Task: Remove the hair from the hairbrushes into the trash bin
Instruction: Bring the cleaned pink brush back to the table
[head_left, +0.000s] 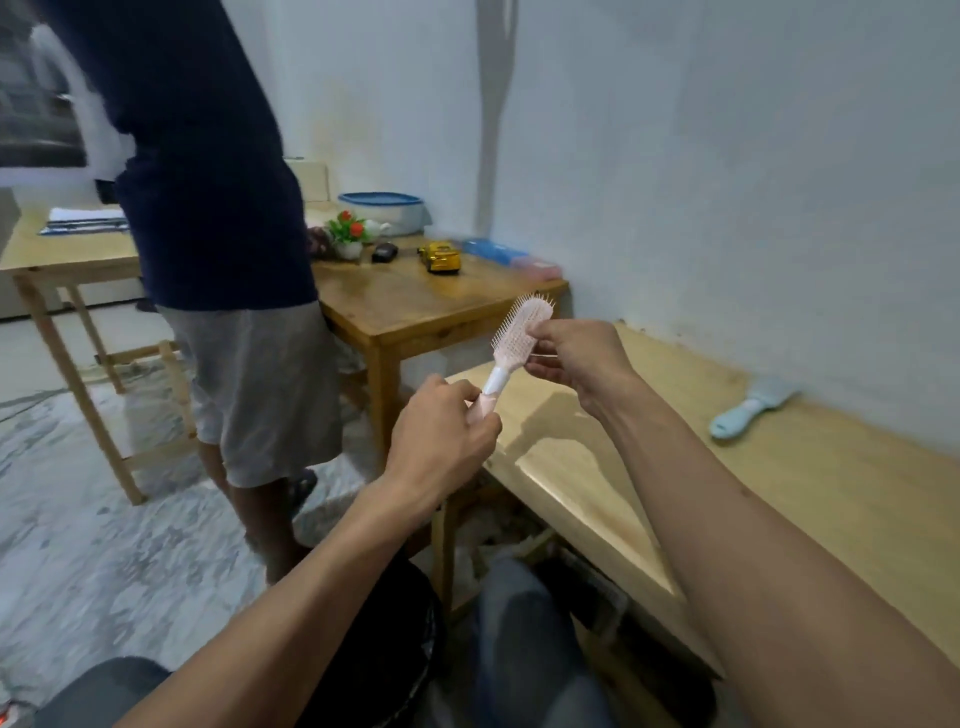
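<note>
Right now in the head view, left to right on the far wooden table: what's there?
Stack of papers → potted artificial plant with red flowers → small black object → yellow toy truck → blue and pink flat cases. The blue-lidded container sits behind the plant and the truck, so I left it out.

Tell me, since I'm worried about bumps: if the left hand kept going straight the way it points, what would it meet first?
Probably the right hand, which pinches the pink hairbrush head just beyond the left hand; depth is hard to judge.
</note>
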